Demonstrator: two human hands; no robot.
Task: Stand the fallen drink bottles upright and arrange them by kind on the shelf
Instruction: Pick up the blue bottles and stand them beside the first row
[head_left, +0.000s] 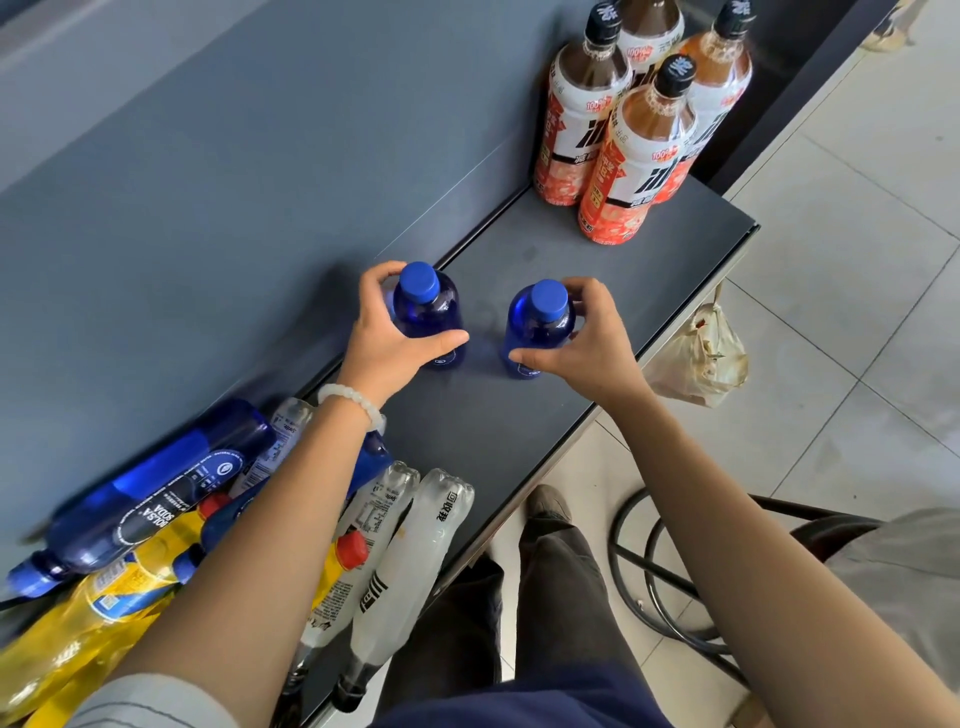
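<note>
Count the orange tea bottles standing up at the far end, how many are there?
4, all upright, clustered at the shelf's far right end: front one, left one, right one, back one. More could hide behind them.

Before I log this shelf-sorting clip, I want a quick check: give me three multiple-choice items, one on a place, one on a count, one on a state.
1. Where do the orange-labelled bottles stand?
A. far right end of the shelf
B. on the floor
C. among the fallen bottles

2. How many orange-labelled bottles stand there?
A. two
B. four
C. six

3. How are the two small blue bottles?
A. lying flat, untouched
B. upright, one gripped in each hand
C. both held by one hand

Answers:
1 A, they stand grouped at the shelf's far right corner.
2 B, four necks show, the rear one cut by the frame's edge.
3 B, the left hand grips the left blue bottle and the right hand grips the right blue bottle, caps up.
</note>
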